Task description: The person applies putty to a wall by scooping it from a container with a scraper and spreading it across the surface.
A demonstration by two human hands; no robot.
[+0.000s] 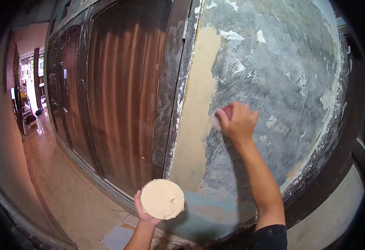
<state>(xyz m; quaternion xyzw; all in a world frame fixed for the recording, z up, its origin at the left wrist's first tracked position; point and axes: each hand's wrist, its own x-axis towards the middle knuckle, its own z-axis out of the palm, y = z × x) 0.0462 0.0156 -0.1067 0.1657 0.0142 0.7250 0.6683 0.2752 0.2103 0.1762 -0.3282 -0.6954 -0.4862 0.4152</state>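
My left hand [145, 211] holds a round tub of cream-coloured paste [162, 199] low in the view, its fingers around the left side. My right hand [239, 122] is raised at the grey, patchy wall [274, 91], closed on a small reddish applicator [227, 111] with a pale lower edge. That edge is at the wall, beside the right border of a tall cream-coloured strip of paste [195, 108]. The strip runs down the wall along the dark door frame [172, 96].
Left of the wall are dark-framed glass panels with a brown curtain [124, 96] behind. A tiled floor [61, 175] leads to a bright opening at the far left. A pale sheet [118, 237] lies on the floor near my left forearm. Dark frame edges bound the wall's right side.
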